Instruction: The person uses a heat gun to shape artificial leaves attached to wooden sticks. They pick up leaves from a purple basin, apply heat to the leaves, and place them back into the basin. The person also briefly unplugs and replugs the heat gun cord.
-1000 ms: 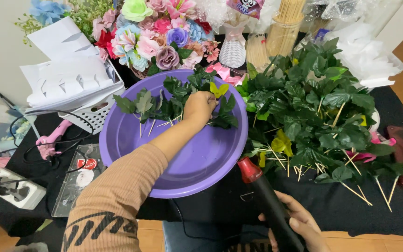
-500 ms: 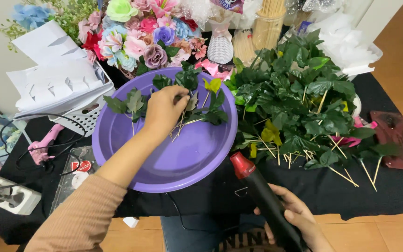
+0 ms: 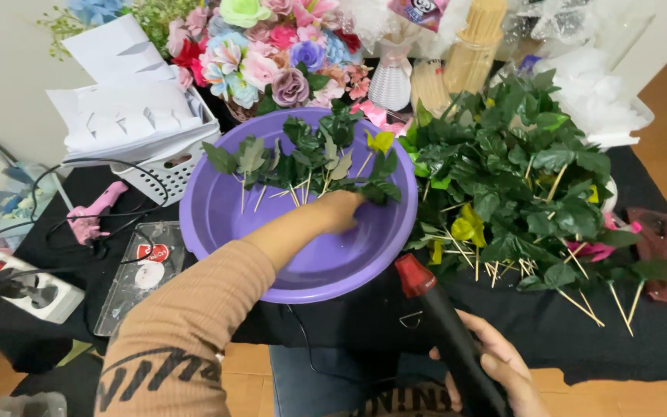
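Leaf sprigs (image 3: 310, 166) in a purple basin (image 3: 218, 220) are touched by the left hand (image 3: 339, 210).
Its grip cannot be told; the right hand (image 3: 496, 371), at 5 o'clock, grips a black heat gun (image 3: 445, 332); since earlier, the left hand is shifted rightward.

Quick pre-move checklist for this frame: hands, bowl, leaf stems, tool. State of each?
1. Left hand inside the purple bowl, at the leaf stems: ok.
2. Left hand's grip on a stem: cannot tell, fingers face away.
3. Right hand wrapped round the black tool: ok.
4. Tool's red tip off the bowl rim: cannot tell; it sits very close to it.
5. Leaf pile within reach, right of the bowl: ok.
6. Pink glue gun and its cord off the bowl: ok, lying to the left.
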